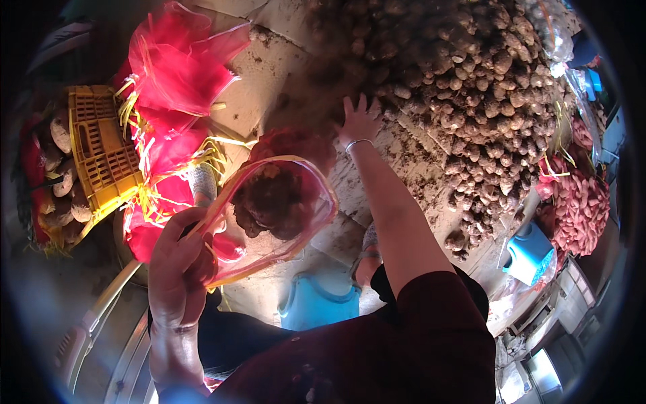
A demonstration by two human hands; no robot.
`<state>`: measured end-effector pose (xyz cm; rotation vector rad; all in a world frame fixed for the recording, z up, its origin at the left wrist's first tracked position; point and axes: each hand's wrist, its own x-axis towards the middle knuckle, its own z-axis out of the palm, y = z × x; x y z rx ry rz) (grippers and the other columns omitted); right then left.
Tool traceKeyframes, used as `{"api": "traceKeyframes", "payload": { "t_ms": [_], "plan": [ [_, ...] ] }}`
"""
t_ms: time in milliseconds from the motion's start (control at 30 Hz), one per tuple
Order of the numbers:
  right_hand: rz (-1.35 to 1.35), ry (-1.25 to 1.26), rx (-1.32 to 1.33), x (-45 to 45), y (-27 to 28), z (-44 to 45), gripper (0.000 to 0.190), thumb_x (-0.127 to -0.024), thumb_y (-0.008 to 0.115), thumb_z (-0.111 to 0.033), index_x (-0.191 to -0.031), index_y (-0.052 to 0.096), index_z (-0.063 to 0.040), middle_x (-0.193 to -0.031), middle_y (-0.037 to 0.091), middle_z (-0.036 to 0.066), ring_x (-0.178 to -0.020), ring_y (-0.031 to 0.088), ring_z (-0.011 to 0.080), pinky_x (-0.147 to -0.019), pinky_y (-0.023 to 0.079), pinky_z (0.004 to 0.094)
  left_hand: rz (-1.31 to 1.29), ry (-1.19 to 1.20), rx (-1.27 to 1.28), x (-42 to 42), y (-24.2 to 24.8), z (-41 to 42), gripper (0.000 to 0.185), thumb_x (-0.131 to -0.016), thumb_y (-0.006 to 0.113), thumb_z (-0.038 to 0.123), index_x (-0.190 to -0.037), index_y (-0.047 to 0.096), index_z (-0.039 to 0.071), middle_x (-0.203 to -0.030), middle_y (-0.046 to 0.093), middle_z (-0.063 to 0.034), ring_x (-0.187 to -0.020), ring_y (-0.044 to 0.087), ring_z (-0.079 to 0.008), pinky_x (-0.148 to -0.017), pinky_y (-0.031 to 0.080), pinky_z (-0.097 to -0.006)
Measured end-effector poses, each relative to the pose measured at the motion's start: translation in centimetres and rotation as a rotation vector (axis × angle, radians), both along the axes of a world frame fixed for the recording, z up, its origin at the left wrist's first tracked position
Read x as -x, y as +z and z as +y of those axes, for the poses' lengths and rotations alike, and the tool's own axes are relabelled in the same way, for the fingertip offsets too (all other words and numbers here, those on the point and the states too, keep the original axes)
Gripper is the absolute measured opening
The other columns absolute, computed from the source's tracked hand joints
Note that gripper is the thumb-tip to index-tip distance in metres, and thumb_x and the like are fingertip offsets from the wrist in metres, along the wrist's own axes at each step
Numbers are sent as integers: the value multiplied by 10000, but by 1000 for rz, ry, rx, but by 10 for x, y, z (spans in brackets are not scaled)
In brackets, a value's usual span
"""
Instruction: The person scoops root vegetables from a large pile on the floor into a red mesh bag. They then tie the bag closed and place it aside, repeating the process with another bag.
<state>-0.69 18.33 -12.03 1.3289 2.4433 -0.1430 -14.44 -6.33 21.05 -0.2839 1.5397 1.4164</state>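
Note:
My left hand (pixel 184 267) grips the rim of a red mesh bag (pixel 330 194), holding its mouth wide. Inside the bag lie dark, soil-covered tubers (pixel 270 202). My right hand (pixel 359 121) reaches forward over the floor with its fingers spread and nothing seen in it, beside the near left edge of a large heap of brown, taro-like tubers (pixel 484 101). More red mesh bags (pixel 171 76) with yellow ties lie in a stack beyond my left hand.
A yellow plastic crate (pixel 103 146) stands at the left, beside a bag of larger tubers (pixel 63 182). A blue plastic stool (pixel 318 305) is below me. Another blue plastic item (pixel 529 252) and a filled red mesh bag (pixel 580 212) are at the right. Loose soil covers parts of the floor (pixel 404 161).

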Motion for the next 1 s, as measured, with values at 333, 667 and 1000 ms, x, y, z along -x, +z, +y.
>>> {"api": "traceKeyframes", "payload": {
  "t_ms": [333,667,1000],
  "plan": [
    [44,-33,-51,-38,6,21,694,-672,722,-462,-1247,426,-211,-1389,292,118,-1261,272,415,-934,429,460,-11,-3,-61,-2,3,-5,349,-855,512,83,-1169,451,-57,-647,428,16,-468,313,-31,-463,268,-191],
    [-69,-208,34,-60,20,33,712,-691,702,-501,-1278,415,-218,-1398,276,100,-1262,291,419,-912,480,443,-30,12,-46,0,4,-10,338,-856,512,77,-1162,457,-55,-619,404,28,-463,302,-29,-471,264,-190],
    [248,-320,-21,-90,6,7,715,-582,772,-400,-1211,476,-233,-1296,314,113,-1100,437,377,-756,543,448,-4,-5,-39,-5,1,-12,354,-869,531,104,-1177,447,-48,-531,334,51,-442,276,-28,-436,229,-188]
  ]
}}
